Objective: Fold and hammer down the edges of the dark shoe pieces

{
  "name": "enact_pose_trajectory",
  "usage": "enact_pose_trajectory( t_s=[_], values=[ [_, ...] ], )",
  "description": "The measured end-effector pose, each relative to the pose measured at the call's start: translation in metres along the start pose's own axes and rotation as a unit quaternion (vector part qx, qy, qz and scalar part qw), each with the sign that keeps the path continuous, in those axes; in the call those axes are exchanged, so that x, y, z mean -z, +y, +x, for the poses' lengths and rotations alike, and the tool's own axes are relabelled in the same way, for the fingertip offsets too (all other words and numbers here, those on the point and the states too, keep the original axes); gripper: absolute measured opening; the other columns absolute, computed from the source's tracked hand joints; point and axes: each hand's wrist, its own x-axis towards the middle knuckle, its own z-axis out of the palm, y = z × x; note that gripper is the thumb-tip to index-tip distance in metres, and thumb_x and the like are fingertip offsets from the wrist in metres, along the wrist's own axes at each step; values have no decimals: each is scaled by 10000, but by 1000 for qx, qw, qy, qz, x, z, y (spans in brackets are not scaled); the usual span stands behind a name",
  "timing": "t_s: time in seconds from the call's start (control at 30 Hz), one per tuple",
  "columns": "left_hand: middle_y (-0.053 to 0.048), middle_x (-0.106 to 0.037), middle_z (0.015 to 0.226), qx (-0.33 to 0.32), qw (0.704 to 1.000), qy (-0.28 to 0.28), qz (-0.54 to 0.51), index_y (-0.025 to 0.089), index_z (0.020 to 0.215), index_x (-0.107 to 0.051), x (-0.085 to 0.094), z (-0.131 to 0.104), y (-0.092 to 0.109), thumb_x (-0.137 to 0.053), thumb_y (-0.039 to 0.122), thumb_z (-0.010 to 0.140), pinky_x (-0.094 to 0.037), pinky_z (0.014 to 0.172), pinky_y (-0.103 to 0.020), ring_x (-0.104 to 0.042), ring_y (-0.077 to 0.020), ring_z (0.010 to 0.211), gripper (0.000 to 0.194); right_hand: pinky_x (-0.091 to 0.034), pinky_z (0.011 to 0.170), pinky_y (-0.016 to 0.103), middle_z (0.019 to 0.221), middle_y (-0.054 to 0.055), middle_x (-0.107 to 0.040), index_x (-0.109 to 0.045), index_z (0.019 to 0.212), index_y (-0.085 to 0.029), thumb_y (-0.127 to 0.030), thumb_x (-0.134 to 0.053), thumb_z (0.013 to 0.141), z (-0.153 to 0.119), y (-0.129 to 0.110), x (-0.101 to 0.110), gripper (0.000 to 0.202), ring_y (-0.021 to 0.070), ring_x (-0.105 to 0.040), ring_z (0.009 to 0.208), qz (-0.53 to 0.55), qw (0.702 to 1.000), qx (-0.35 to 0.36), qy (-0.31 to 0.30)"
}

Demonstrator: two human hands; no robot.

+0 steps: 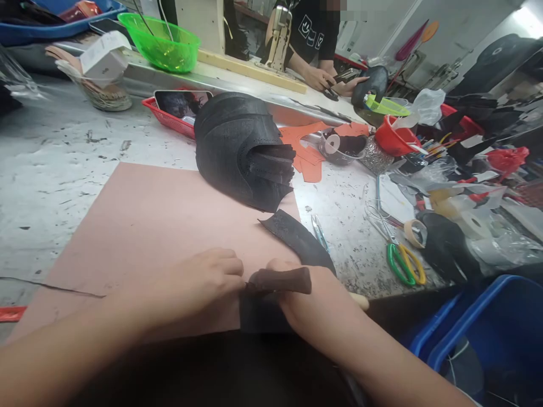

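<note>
Left hand (199, 288) on pink board (148, 226), fingers curled, pinching edge of small black fabric piece (258, 316) at near edge of surface. Right hand (314, 308) just beside it, fingers clenched round brown-wrapped tool handle (282, 280) lying across same piece. Curved black strip (297, 237) lies beyond right hand. Stack of perforated black fabric pieces (241, 150), domed, matte, sits at board's far end. Grey surface (55, 164) scratched, stained. Green-and-yellow-handled scissors (401, 260) at right amid clutter. Another person's hands (331, 79) work at far side.
</note>
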Motion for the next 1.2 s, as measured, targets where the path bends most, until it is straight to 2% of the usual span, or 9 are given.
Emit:
enact_pose_trajectory(
  t_s=[0.17, 0.3, 0.43, 0.5, 0.7, 0.87, 1.07, 1.2],
  values=[
    [-23, -560, 816, -34, 998, 53, -21, 190, 888, -591, -5, -3, -12, -384, -22, 797, -385, 710, -259, -491, -155, 788, 310, -228, 466, 271, 744, -12, -617, -507, 911, -227, -73, -428, 786, 3, -3, -3, 214, 150, -529, 532, 3, 1000, 12, -13],
    [-25, -527, 732, -36, 999, 35, 15, 171, 766, -575, -1, -5, -9, -408, 52, 870, -360, 663, -274, -464, -164, 749, 230, -224, 469, 261, 728, -19, -603, -500, 861, -224, -69, -434, 780, 3, -3, -2, 187, 143, -521, 531, 3, 1000, 8, -18],
    [-24, -529, 769, -20, 1000, 10, 8, 167, 831, -576, 1, -7, -4, -482, 35, 818, -364, 681, -286, -455, -172, 767, 163, -209, 458, 265, 723, -7, -594, -498, 838, -216, -55, -421, 774, 7, -6, -4, 190, 140, -512, 541, -7, 1000, 12, 0],
    [-24, -532, 796, -16, 1000, 16, -5, 168, 848, -572, 0, -9, -6, -476, 17, 807, -367, 688, -284, -454, -169, 774, 184, -190, 446, 269, 685, -14, -574, -498, 820, -215, -50, -427, 760, 9, -8, -5, 189, 134, -482, 508, -12, 1000, 20, 8],
    [-4, -499, 731, -34, 999, 30, -5, 163, 698, -509, -3, -13, -16, -442, -55, 761, -345, 635, -263, -437, -152, 733, 237, -175, 431, 248, 598, -39, -510, -479, 753, -207, -47, -438, 741, 9, -11, -3, 165, 106, -387, 433, 7, 1000, 16, 22],
    [-8, -512, 807, -3, 999, 47, -15, 175, 808, -545, -5, -14, -15, -453, -76, 730, -363, 675, -250, -459, -150, 783, 279, -162, 438, 236, 582, -44, -496, -475, 739, -199, -56, -427, 776, 8, -12, -2, 156, 95, -391, 448, 31, 999, 4, 23],
    [-15, -503, 740, -31, 997, 24, 59, 163, 724, -531, 2, -15, -11, -471, 4, 838, -335, 615, -262, -445, -156, 740, 205, -161, 447, 237, 585, -45, -479, -486, 744, -202, -51, -437, 753, 7, -11, 0, 158, 99, -353, 450, 18, 1000, 6, 14],
    [-14, -500, 725, -42, 996, 30, 75, 164, 727, -537, 3, -15, -9, -476, 15, 840, -325, 601, -273, -428, -158, 710, 197, -172, 457, 237, 609, -39, -503, -492, 756, -202, -64, -427, 773, 7, -13, -1, 153, 101, -382, 467, 23, 999, 11, 30]
  ],
)
